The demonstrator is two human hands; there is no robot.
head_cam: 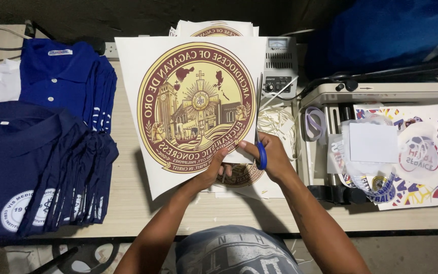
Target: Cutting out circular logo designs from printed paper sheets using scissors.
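A large white printed sheet bearing a round maroon-and-gold emblem [193, 109] is held up over the pale wooden table [128, 193], tilted, with its near edge at the person's hands. The left hand [214, 172] pinches the sheet's near edge, fingers closed on the paper with the thumb on top. The right hand [272, 157], just right of that edge, has its fingers curled through the blue plastic handle of a pair of scissors [260, 147]; the slim blades run up along the sheet's right margin, and whether they are parted or closed cannot be told.

Under the sheet's near edge lies a stack of similar printed sheets [242, 177], and another stack of the same prints [216, 28] shows beyond the sheet's far edge. Thin white paper trimmings [277, 122] lie heaped just right of the sheet. Beyond them, against the sheet's right far corner, stands a small grey electrical unit with knobs and a dial [280, 66].

Left of the sheet lie a pile of folded royal-blue polo shirts [64, 76] and, nearer the person, a pile of folded navy shirts with round white prints [36, 167]. Well to the right of the sheet sits a beige machine with rollers [381, 94], covered with cut-out printed transfers in many colours [406, 152].
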